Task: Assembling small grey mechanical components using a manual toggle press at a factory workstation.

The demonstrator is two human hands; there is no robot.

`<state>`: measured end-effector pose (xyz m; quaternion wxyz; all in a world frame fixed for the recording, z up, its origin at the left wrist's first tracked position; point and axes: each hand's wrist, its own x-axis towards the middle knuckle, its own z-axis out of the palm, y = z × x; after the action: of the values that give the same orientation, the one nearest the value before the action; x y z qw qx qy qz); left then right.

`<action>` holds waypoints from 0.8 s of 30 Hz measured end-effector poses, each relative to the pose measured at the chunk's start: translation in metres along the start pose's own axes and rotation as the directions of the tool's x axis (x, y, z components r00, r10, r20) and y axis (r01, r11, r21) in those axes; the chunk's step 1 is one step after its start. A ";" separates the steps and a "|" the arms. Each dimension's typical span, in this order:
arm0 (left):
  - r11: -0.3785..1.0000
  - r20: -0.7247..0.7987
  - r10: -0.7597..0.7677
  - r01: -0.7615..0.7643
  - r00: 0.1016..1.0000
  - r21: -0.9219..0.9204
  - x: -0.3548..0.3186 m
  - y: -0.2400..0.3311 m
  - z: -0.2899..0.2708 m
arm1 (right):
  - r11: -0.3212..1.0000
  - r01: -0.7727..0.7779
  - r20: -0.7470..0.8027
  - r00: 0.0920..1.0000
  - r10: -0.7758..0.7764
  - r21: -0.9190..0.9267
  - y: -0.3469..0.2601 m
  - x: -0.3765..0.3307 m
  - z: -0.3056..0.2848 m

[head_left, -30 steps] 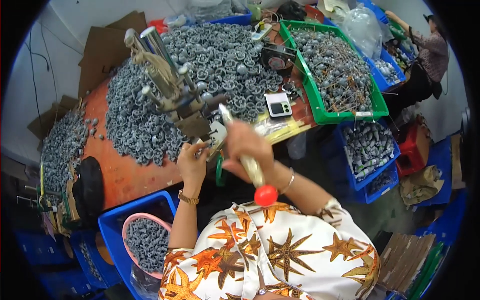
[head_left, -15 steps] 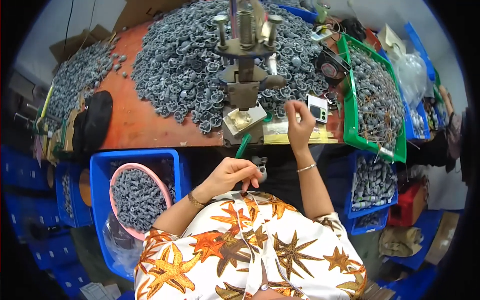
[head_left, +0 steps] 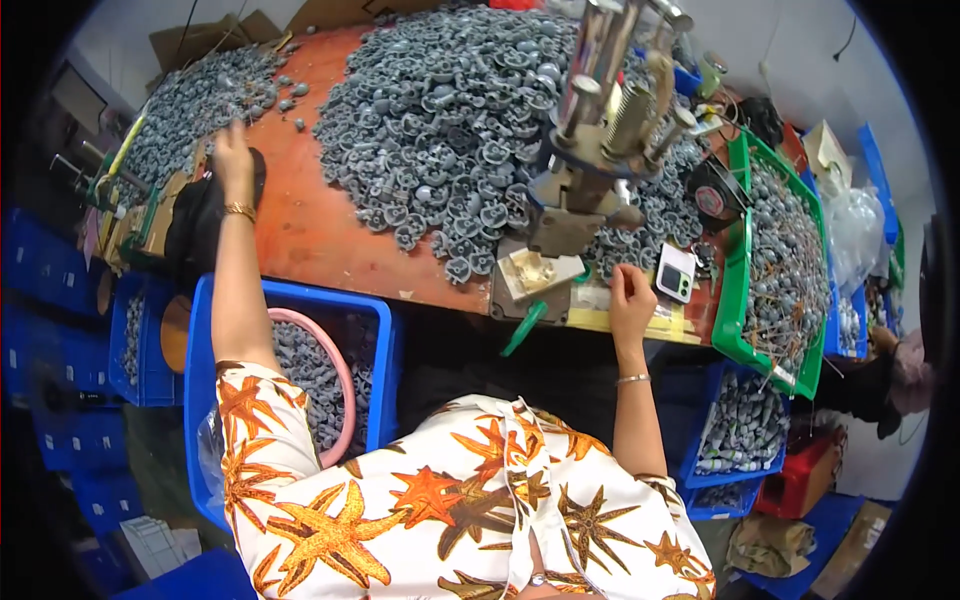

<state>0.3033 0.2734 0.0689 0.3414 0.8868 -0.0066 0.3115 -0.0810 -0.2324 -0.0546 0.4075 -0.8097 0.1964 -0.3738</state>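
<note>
At the upper left, my left hand [head_left: 235, 165] reaches over a black cloth-like item [head_left: 205, 215] toward the smaller pile of grey plastic parts [head_left: 205, 105]. Its fingers stretch forward and look apart, with nothing visible in them. My right hand [head_left: 630, 300] hovers by the table's front edge, thumb and fingers drawn together; whatever they may pinch is too small to make out. Left of it stands a metal bench press [head_left: 583, 215] above a pale fixture block [head_left: 540, 272]. A green handle [head_left: 523, 328] juts out below the block. Behind the press lies a large heap of grey cup-shaped parts [head_left: 440, 130].
A phone [head_left: 676, 273] lies right of my right hand, beside a small black fan [head_left: 718, 192]. The green tray [head_left: 733, 270] holds parts with wires. Below the table, a blue bin [head_left: 385, 370] holds a pink-rimmed basin [head_left: 345, 390]. More blue bins [head_left: 690, 460] stand at the right.
My left hand has swung from in front of my body to the far left pile. The grey part beside it before is out of sight. My right hand stays near the press, and the view has shifted.
</note>
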 end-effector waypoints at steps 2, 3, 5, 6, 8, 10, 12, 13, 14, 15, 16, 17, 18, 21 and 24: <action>1.000 0.098 0.013 -0.012 0.995 -0.007 -0.027 -0.032 0.045 | 0.997 0.033 -0.004 0.999 -0.033 -0.064 0.008 -0.003 -0.001; 0.998 0.079 0.038 -0.034 0.996 -0.054 -0.043 -0.040 0.069 | 0.996 0.036 0.000 0.999 -0.036 -0.086 0.004 -0.003 -0.001; 0.993 0.067 0.050 -0.043 0.996 -0.107 -0.063 -0.031 0.106 | 0.992 0.035 0.003 0.999 -0.035 -0.119 0.000 -0.004 0.000; 0.978 0.072 0.042 -0.026 0.997 -0.206 -0.070 -0.022 0.120 | 0.990 0.040 0.012 0.999 -0.039 -0.132 0.001 -0.004 -0.001; 0.952 0.073 0.020 0.003 0.997 -0.305 -0.070 -0.019 0.141 | 0.983 0.062 0.030 0.998 -0.058 -0.173 0.000 -0.004 -0.002; 0.948 0.053 0.058 -0.038 0.997 -0.316 -0.051 -0.024 0.161 | 0.974 0.112 0.054 0.993 -0.103 -0.197 0.000 -0.003 -0.001; 0.928 0.101 -0.006 0.043 0.995 -0.369 -0.035 -0.026 0.181 | 0.949 0.119 0.072 0.992 -0.102 -0.293 0.000 -0.002 0.000; 0.923 0.100 0.037 0.004 0.994 -0.385 -0.027 -0.026 0.189 | 0.925 0.168 0.099 0.985 -0.142 -0.341 0.000 -0.001 0.000; 0.916 0.096 0.079 -0.034 0.992 -0.400 -0.017 -0.027 0.196 | 0.921 0.180 0.103 0.983 -0.153 -0.346 0.005 -0.002 0.000; 0.933 0.116 0.080 -0.033 0.990 -0.358 -0.003 -0.037 0.204 | 0.919 0.187 0.091 0.982 -0.165 -0.347 0.007 -0.003 0.002; 0.931 0.103 0.062 -0.020 0.993 -0.364 0.009 -0.038 0.211 | 0.914 0.191 0.076 0.982 -0.175 -0.358 0.009 -0.004 0.001; 0.926 0.107 0.104 -0.057 0.989 -0.373 0.020 -0.038 0.218 | 0.915 0.185 0.081 0.983 -0.167 -0.358 0.009 -0.006 0.001; 0.915 0.116 0.147 -0.090 0.982 -0.394 0.025 -0.034 0.228 | 0.911 0.177 0.082 0.984 -0.157 -0.372 0.008 -0.008 -0.001; 0.871 0.257 0.090 0.049 0.962 -0.489 0.047 -0.028 0.243 | 0.847 0.211 0.105 0.978 -0.182 -0.488 0.036 -0.018 -0.012; 0.838 0.310 0.092 0.094 0.946 -0.537 0.068 -0.055 0.261 | 0.638 0.372 0.264 0.928 -0.262 -0.674 0.029 -0.021 -0.003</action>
<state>0.5140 0.1702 -0.0762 0.5738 0.7916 -0.1503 0.1468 -0.0976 -0.2385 -0.0863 0.0021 -0.9495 0.1508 -0.2752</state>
